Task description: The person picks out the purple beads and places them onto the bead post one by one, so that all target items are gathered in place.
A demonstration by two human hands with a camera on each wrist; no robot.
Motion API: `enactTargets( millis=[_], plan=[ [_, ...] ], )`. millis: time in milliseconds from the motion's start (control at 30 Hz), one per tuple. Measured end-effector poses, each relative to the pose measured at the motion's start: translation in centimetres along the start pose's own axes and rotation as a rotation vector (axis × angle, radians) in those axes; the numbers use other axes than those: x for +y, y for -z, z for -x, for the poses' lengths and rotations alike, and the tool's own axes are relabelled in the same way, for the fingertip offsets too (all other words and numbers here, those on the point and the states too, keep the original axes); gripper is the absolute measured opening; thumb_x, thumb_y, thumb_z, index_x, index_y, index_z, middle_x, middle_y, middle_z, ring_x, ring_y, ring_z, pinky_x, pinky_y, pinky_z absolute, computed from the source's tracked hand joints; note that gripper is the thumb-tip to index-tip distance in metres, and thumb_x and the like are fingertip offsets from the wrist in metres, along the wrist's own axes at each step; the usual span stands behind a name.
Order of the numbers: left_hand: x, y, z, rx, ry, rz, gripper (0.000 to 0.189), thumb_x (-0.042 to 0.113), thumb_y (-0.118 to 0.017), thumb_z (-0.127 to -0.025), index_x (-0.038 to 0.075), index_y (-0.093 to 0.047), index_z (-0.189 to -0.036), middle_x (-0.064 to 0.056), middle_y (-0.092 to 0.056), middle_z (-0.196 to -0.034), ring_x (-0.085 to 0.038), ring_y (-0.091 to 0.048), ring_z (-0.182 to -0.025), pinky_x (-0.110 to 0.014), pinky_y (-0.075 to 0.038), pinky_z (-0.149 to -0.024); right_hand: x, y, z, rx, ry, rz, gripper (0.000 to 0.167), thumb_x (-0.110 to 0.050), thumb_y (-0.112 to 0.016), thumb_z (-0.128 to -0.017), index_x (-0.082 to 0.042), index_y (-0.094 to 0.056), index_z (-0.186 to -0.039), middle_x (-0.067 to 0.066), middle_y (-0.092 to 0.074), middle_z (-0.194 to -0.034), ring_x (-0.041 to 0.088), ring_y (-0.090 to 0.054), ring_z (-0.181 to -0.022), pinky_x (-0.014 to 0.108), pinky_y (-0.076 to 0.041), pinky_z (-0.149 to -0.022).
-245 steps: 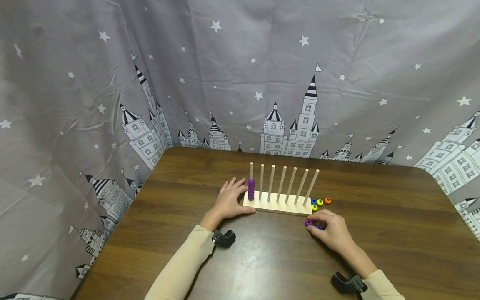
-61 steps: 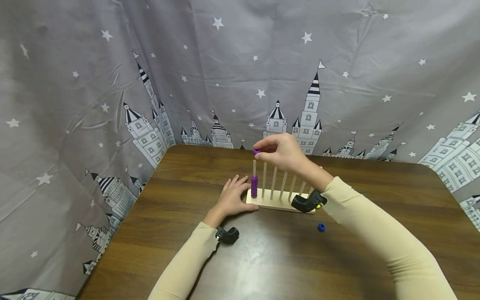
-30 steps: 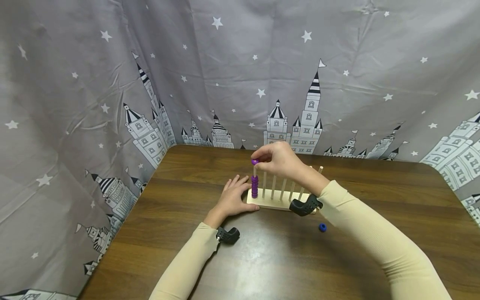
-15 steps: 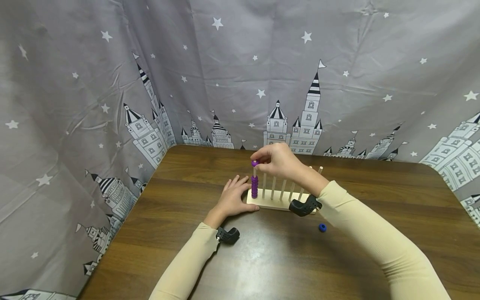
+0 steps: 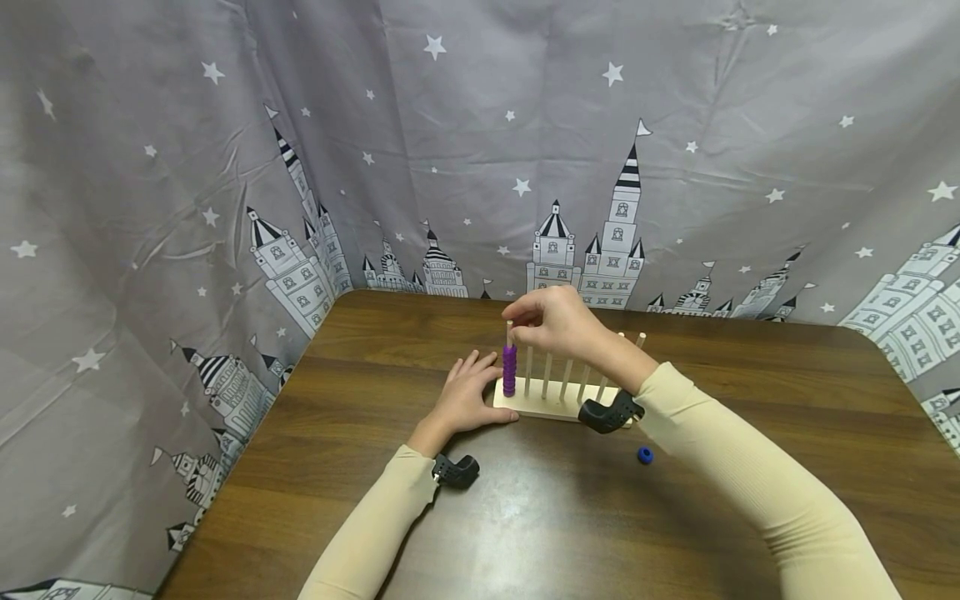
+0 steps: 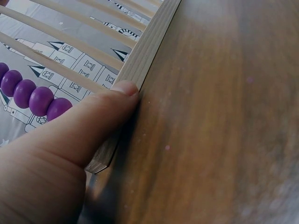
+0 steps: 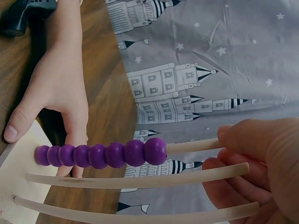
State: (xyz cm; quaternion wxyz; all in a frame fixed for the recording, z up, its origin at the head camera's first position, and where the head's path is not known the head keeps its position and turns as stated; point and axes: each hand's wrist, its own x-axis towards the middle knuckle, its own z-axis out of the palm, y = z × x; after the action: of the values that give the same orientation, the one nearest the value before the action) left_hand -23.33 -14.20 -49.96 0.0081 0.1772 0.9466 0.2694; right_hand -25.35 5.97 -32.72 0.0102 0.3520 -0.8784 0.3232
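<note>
A wooden base (image 5: 551, 409) with a row of upright pegs stands on the table. Its leftmost peg carries a column of purple beads (image 5: 509, 372), stacked together with bare peg above. My left hand (image 5: 465, 400) rests at the base's left end, fingers spread and the thumb against the front edge; the left wrist view shows this thumb (image 6: 96, 109) on the wood. My right hand (image 5: 561, 321) is at the top of the beaded peg, thumb and fingertips loosely around its tip. In the right wrist view the topmost purple bead (image 7: 154, 150) sits apart from those fingers.
A blue bead (image 5: 645, 455) lies on the brown wooden table (image 5: 555, 517) in front of the base's right end. The right forearm covers part of the base and the area beside it. A grey curtain (image 5: 450, 158) with castles hangs behind the table.
My right hand carried a purple bead from the table's right side to the leftmost peg, then let go; the bead has dropped onto the stack. My left hand has stayed at the base.
</note>
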Motion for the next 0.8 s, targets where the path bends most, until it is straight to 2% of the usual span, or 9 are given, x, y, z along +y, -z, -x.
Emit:
enactTargets(
  millis=[800],
  plan=[
    [0.14,0.07,0.02,0.006,0.000,-0.002,0.078,0.053,-0.085,-0.072,0.017,-0.064,-0.137,-0.013,-0.040,-0.163,-0.043,-0.024,-0.156,-0.062,-0.012,-0.128,-0.11,-0.08,0.15,0.030,0.010,0.010,0.022,-0.009,-0.075,-0.088,-0.002,-0.077,-0.109,0.013,-0.080,-0.103,0.024,-0.078,-0.088,0.029,-0.063,-0.074]
  ],
)
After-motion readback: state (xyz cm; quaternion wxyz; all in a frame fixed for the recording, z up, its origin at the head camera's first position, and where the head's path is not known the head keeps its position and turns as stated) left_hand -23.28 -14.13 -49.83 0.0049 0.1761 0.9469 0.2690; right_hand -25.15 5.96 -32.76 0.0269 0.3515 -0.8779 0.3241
